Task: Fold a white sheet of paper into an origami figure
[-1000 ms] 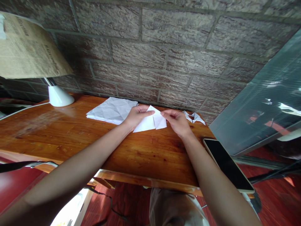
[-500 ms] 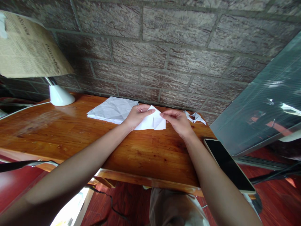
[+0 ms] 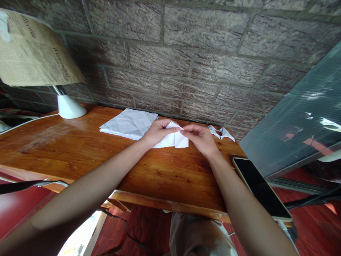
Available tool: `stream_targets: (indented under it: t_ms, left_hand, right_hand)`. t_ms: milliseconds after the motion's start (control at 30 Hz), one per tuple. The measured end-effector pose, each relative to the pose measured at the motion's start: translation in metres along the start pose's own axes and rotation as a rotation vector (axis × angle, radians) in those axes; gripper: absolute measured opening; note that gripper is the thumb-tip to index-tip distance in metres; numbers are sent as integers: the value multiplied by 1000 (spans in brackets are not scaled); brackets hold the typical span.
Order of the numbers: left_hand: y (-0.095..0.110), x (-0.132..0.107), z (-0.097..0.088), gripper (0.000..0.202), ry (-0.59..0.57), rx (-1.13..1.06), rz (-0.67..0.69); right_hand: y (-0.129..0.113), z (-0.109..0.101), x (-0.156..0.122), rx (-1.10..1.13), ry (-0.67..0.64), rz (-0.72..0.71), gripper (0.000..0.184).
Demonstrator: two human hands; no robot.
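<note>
A white sheet of folded paper [image 3: 174,139] lies at the far side of the wooden table [image 3: 80,149]. My left hand [image 3: 157,131] pinches its upper left part, fingers curled over the top fold. My right hand [image 3: 199,138] pinches the paper's upper right edge, and the fingertips of the two hands nearly meet above the middle crease. The near corners of the paper rest on the wood.
A creased white sheet [image 3: 129,123] lies left of my hands. A small folded paper piece [image 3: 222,132] sits to the right by the brick wall. A dark phone [image 3: 259,187] lies at the table's right edge. A lamp with a white base [image 3: 70,107] stands far left.
My hands have drawn closer together over the folded paper, and its top flap has been pressed lower. The view has shifted slightly.
</note>
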State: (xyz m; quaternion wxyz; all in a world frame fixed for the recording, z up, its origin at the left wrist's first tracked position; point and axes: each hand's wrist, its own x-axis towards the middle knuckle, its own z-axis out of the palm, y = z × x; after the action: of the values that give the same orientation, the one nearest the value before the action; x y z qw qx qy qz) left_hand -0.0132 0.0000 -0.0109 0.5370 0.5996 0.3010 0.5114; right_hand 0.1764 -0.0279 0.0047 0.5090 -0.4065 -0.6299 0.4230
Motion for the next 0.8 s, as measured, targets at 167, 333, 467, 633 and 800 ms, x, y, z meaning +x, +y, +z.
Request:
stream_targets:
  t_ms: [167, 333, 467, 633, 800]
  left_hand:
    - [1, 0, 1, 36, -5, 15, 14]
    - [1, 0, 1, 37, 19, 33, 34]
    - [0, -1, 1, 36, 16, 15, 24]
    - [2, -1, 3, 40, 13, 15, 16]
    - [2, -1, 4, 38, 48, 32, 11]
  right_hand:
    - [-1, 3, -1, 10, -7, -5, 28]
    - [-2, 3, -1, 19, -10, -5, 28]
    - [-1, 2, 0, 34, -11, -10, 27]
    - [-2, 2, -1, 16, 4, -8, 29]
    - [-2, 4, -1, -1, 5, -21, 32]
